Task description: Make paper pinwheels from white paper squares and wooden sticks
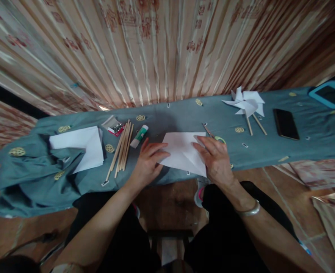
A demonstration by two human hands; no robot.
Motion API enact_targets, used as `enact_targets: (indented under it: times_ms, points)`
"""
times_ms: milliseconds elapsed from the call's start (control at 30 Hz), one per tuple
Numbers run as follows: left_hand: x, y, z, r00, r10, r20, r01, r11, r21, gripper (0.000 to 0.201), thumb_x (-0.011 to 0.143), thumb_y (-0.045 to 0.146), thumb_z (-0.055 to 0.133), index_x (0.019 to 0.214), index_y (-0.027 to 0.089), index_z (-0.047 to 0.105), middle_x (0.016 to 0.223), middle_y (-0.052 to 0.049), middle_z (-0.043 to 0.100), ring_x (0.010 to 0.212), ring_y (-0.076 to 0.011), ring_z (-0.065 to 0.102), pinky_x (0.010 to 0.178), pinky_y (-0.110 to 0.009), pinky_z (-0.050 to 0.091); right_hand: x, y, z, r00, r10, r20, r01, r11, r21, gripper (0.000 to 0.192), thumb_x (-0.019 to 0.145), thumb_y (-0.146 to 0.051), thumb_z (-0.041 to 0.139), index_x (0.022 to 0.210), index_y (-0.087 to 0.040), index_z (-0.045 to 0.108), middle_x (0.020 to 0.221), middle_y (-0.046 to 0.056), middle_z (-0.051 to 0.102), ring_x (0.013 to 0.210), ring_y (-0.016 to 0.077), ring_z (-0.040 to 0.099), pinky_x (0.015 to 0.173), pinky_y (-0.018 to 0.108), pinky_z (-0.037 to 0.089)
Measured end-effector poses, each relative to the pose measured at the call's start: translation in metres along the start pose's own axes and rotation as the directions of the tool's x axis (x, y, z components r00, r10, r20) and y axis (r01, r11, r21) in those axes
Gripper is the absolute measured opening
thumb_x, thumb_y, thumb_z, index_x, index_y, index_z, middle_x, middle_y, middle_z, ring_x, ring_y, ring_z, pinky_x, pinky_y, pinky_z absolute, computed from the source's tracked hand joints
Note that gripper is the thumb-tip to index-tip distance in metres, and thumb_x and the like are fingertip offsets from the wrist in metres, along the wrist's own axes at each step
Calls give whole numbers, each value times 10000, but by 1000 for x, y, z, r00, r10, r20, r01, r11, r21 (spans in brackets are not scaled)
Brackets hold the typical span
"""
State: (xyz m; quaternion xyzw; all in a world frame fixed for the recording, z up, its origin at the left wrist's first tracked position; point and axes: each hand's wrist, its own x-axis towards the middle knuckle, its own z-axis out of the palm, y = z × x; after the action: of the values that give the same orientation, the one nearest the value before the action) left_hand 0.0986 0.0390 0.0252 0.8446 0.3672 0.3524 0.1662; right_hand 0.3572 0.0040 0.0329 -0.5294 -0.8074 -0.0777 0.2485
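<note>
A white folded sheet of paper [181,149] lies on the blue cloth-covered bench [167,113] in front of me. My left hand [148,161] rests flat on the sheet's left edge, fingers spread. My right hand [215,157] presses down on its right side, fingers laid over the fold. Neither hand grips anything. Scissors [210,133] with a green handle lie just beyond my right hand, partly hidden by it.
Wooden sticks [121,149], a glue stick [139,136] and a small box of pins [115,128] lie left of the sheet, with a stack of white paper [82,148] further left. Finished white pinwheels [247,104], a black phone [286,124] and a blue tablet [331,94] sit to the right.
</note>
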Motion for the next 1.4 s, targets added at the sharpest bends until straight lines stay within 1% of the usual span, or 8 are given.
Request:
enact_targets:
  times_ms: [167,500,633,733,967,1067,1200,1400]
  points:
    - [-2,8,3,987,116,108,-137,965,222,280,906,150,589,1149,241,694,1294,-91,676,1213,-272,603,1197,-674,207,2,-5,1,998,-6,62,12,996,-92,321,960,-155,491,1219,-190,676,1283,141,686,1101,315,582,903,488,436]
    - [-33,-7,12,961,198,195,-234,954,185,237,962,140,537,1069,239,724,1134,-40,759,1207,-234,640,1211,-680,173,-21,-15,12,927,-282,248,261,959,113,332,943,-79,489,1212,-133,676,1296,141,686,1225,290,597,1010,462,505]
    - [-42,-7,7,966,214,142,-232,965,125,219,979,147,521,1101,192,697,1105,-63,768,1093,-205,697,1156,-577,364,-24,-12,11,949,-215,232,124,928,352,303,977,-134,458,1156,-154,702,1204,122,730,1159,250,647,987,423,542]
    - [-42,-5,5,988,102,120,-108,993,46,206,996,219,515,1084,172,696,1009,-75,774,987,-190,715,960,-419,540,-19,-12,12,962,-46,269,-105,848,519,250,990,-265,499,1062,-203,730,1061,83,768,1016,222,697,916,388,564]
    - [-34,-13,7,982,-187,35,187,982,9,320,987,328,530,1252,175,625,1012,-82,749,841,-178,715,766,-304,590,1,-14,28,861,314,401,-494,706,508,250,925,-389,573,978,-209,737,856,37,763,759,199,695,694,288,520]
    - [-29,-8,5,995,-102,11,99,984,145,438,978,292,540,1392,152,499,1187,-127,712,1057,-224,685,909,-377,572,9,-14,32,842,371,392,-531,695,484,230,886,-357,604,992,-202,737,880,41,774,761,201,695,699,286,512]
    - [-28,11,10,977,134,167,-186,919,348,374,993,170,463,1363,153,514,1420,-114,595,1392,-264,469,1176,-516,349,17,-14,33,826,410,387,-555,713,428,213,841,-332,644,974,-201,746,849,42,775,734,198,694,694,289,513]
    - [-38,19,28,938,84,338,-227,883,411,478,1023,338,407,1448,120,420,1531,-130,477,1455,-292,385,1202,-547,283,22,-15,36,798,461,388,-595,709,379,168,817,-302,658,930,-215,748,816,36,771,718,200,695,683,299,511]
